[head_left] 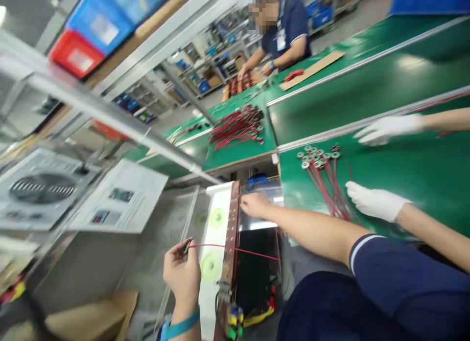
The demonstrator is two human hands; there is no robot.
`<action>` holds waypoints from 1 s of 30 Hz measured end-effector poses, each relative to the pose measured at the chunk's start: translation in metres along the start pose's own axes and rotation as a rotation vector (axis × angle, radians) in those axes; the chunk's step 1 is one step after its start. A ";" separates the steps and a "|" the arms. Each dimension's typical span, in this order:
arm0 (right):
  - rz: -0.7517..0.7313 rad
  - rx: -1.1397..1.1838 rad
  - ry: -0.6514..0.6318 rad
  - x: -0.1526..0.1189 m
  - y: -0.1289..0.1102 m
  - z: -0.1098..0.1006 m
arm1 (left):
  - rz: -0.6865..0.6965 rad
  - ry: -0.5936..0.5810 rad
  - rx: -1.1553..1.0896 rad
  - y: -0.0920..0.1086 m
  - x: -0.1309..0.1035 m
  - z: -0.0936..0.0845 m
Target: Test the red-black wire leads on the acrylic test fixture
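My left hand (183, 270), with a blue band at the wrist, is closed in a pinch on the small dark end piece of a red wire (251, 253). From my fingers the wire stretches right across a brown perforated strip (231, 223) and a black surface. My right hand (255, 205) has its fingers curled at the strip's right edge, near the far end. What those fingertips hold, if anything, is hidden. Left of the strip lies a white panel (213, 292) with pale green rings (218, 217).
A co-worker's white-gloved hands (378, 201) are on the right, near red wires with round ends (319, 157). A larger red-wire pile (238, 125) lies farther back on the green bench (404, 179). Another person works beyond. A metal post (147, 135) slants across the left; colored connectors (235, 321) sit in front.
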State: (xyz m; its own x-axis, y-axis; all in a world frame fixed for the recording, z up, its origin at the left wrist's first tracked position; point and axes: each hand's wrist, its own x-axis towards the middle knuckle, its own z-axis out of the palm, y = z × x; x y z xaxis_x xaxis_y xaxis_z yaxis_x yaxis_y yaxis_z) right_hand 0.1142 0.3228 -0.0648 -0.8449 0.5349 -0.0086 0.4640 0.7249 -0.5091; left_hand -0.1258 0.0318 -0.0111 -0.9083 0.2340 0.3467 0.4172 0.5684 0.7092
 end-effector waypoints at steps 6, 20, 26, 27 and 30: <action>-0.088 0.073 -0.063 0.084 -0.103 0.066 | -0.212 -0.162 0.270 -0.127 -0.029 -0.038; -0.053 0.153 0.041 0.105 -0.088 0.089 | -0.110 -0.454 0.431 -0.170 -0.020 0.004; -0.047 0.192 0.061 0.106 -0.089 0.087 | -0.083 -0.509 0.504 -0.168 -0.018 0.007; -0.046 0.192 0.056 0.106 -0.089 0.086 | -0.077 -0.517 0.508 -0.167 -0.018 0.008; -0.044 0.195 0.040 0.108 -0.090 0.088 | -0.076 -0.524 0.514 -0.164 -0.018 0.004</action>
State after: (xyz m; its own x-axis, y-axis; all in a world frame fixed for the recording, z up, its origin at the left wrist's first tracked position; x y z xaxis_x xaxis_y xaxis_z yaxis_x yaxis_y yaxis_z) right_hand -0.0417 0.2772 -0.0954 -0.8503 0.5239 0.0496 0.3630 0.6522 -0.6655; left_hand -0.1779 -0.0628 -0.1359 -0.8837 0.4519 -0.1216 0.4019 0.8660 0.2976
